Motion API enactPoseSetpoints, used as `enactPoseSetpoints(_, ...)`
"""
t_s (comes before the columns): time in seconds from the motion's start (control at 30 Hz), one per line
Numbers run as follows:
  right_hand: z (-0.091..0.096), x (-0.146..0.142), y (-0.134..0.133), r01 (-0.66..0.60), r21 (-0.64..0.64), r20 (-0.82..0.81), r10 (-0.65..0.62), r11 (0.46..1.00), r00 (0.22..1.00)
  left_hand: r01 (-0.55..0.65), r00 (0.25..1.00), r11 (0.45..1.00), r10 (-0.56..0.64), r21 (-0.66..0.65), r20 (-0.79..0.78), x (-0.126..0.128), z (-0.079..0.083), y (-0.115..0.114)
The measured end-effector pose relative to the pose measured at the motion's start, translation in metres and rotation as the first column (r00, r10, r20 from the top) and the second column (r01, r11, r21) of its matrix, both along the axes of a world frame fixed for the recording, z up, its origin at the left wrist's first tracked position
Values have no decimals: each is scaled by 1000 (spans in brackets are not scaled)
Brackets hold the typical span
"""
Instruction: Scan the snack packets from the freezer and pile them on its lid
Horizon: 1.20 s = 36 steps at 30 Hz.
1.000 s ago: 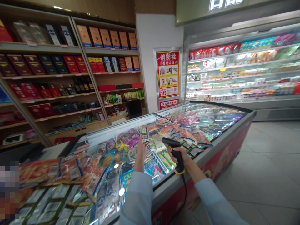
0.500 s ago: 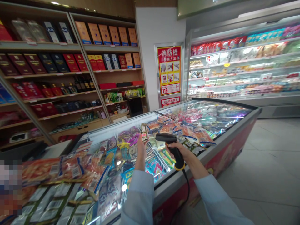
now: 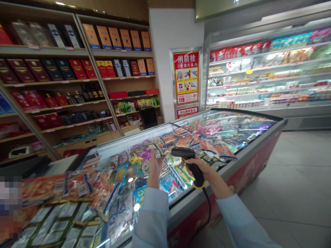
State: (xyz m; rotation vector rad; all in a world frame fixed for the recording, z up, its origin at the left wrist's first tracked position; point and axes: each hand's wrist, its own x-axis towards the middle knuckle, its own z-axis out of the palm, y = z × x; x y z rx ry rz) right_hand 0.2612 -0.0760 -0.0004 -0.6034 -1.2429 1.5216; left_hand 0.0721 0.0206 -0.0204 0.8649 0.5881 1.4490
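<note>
My right hand (image 3: 198, 165) is wrapped round the handle of a black and yellow barcode scanner (image 3: 184, 153), whose head points left. A cable hangs from the scanner's handle. Just left of the scanner, my left hand (image 3: 156, 168) holds a small green and pale packet (image 3: 156, 150) between thumb and fingers, with the packet tilted over. Both hands are above the glass-topped chest freezer (image 3: 258, 136). Under and around them lie bagged foods, among them a blue and pink packet (image 3: 170, 184).
Orange bagged foods (image 3: 80, 184) and green-edged packs (image 3: 60, 220) cover the near left of the freezer. Shelves of boxes (image 3: 54, 70) stand behind at left. A lit refrigerated cabinet (image 3: 269, 77) is at right, beyond the tiled floor (image 3: 297, 179).
The packet in my left hand has gone from upright to tilted, nearly flat, and the red light on it no longer shows. My left fingers have spread wider. The scanner has hardly moved.
</note>
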Motion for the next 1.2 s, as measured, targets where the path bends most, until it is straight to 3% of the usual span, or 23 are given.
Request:
enactPoseSetpoints(0.23, -1, -4, -3, 14, -27, -9, -14, 1000, 1000, -96, 995, 993, 96, -67, 4, 3, 1, -2)
enactPoseSetpoints(0.47, -8, -6, -2, 37, -38, 53, -35, 999, 998, -22, 996, 984, 38, -176, 85, -9, 0, 0)
enactPoseSetpoints(0.6, -8, -8, -3, 60, -52, 80, -55, 997, 995, -67, 985, 973, 100, -221, 141, -7, 3, 0)
enactPoseSetpoints(0.73, -5, -7, -4, 57, -47, 130, -50, 997, 990, -108, 979, 972, 140, -207, 147, -4, 6, 0)
enactPoseSetpoints(1.2, -1, -2, -10, 7, -36, 175, -1, 999, 985, -41, 985, 973, 77, -226, 155, -11, 11, -5)
